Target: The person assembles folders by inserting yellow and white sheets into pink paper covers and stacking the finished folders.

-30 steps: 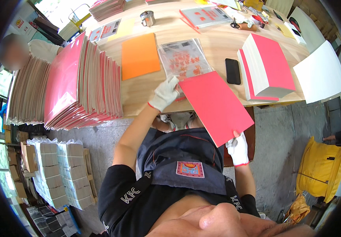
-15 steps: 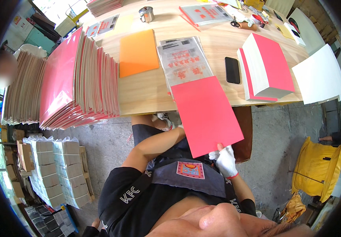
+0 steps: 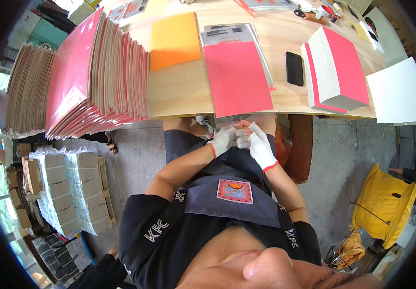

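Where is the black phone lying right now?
In the head view the black phone lies flat on the wooden table, right of centre, between the pink sheet and the white-edged pink stack.

Packing workshop: stacked red folders (image 3: pixel 97 77), wooden worktable (image 3: pixel 179 91), wrapped bundles (image 3: pixel 66 192).

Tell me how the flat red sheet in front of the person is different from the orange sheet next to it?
The flat red paper sheet lies on a clear plastic sleeve and reaches the near table edge, just above the gloved left hand and right hand. The flat orange paper sheet lies straight on the wooden table, farther back and to the left. The red sheet looks larger. Both are plain, rectangular and flat.
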`<state>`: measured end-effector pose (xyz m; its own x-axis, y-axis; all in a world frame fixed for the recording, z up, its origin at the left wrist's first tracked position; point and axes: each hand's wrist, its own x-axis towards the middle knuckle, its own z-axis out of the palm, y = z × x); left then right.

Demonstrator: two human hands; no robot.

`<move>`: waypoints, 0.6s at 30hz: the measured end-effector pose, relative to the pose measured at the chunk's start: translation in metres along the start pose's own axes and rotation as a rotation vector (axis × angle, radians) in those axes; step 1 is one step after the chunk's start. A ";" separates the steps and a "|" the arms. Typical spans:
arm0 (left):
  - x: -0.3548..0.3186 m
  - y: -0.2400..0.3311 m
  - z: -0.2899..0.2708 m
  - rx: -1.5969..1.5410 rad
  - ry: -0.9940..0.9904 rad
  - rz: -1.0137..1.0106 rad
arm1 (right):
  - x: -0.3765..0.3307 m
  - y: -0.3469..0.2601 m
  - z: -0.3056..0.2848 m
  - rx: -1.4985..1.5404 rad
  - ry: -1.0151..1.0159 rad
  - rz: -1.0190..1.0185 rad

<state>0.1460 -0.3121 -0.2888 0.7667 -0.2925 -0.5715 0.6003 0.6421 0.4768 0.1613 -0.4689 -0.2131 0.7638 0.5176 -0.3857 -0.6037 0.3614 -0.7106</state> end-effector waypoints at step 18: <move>-0.049 0.062 -0.040 0.346 0.297 0.205 | 0.060 -0.011 0.044 -1.729 -0.191 -0.822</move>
<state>0.1360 -0.2292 -0.2581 0.8089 0.0620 -0.5846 0.5231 0.3778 0.7639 0.2036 -0.4074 -0.2030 0.5964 0.7548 0.2730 0.7781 -0.4603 -0.4274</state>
